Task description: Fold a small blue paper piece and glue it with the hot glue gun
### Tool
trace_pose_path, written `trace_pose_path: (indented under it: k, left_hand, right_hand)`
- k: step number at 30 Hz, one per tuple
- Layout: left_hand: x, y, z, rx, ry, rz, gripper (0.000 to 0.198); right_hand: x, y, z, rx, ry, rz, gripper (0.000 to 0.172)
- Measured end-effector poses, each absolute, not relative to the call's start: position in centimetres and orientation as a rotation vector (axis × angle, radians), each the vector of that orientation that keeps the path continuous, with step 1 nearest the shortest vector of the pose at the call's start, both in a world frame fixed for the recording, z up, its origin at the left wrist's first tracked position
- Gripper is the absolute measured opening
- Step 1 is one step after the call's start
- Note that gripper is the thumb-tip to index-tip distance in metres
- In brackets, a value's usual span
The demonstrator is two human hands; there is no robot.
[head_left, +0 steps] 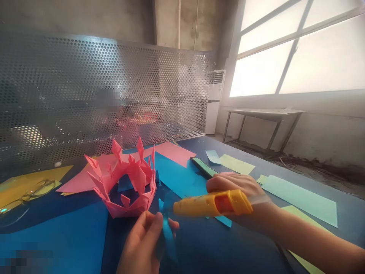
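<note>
A yellow glue gun point(196, 204) is in my right hand point(232, 184), with its nozzle pointing left and a clear glue stick point(261, 199) at its back. A green and black piece point(203, 167) sticks out beyond that hand; I cannot tell whether it belongs to the gun. My left hand point(146, 238) pinches a small blue paper piece point(168, 232), blurred, just left of and below the nozzle. Beside my left hand, a pink folded-paper crown point(128, 207) with pointed tips stands on the dark blue table point(205, 247).
Blue sheets point(71, 236), pink paper point(176, 152), yellow paper point(62, 173) and pale green sheets point(302, 199) lie around the table. Glasses point(37, 190) rest at left. Behind the table rises a perforated metal panel point(171, 83); another table point(265, 112) stands below the window.
</note>
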State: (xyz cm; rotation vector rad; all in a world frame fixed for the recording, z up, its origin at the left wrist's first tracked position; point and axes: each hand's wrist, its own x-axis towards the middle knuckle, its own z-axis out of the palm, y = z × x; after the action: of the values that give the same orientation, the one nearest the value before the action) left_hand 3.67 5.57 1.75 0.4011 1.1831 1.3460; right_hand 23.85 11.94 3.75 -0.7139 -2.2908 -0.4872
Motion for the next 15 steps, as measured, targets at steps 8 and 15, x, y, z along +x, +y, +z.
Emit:
trace_pose_path:
  k: [8, 15]
  left_hand:
    - [3.68, 5.65, 1.53, 0.405, 1.151, 1.369, 0.033]
    - [3.4, 5.57, 1.11, 0.377, 1.154, 1.356, 0.022]
  right_hand:
    - [23.67, 12.04, 3.67, -0.725, -2.293, -0.473, 0.01]
    - [23.73, 12.05, 3.59, -0.773, -2.25, -0.501, 0.01]
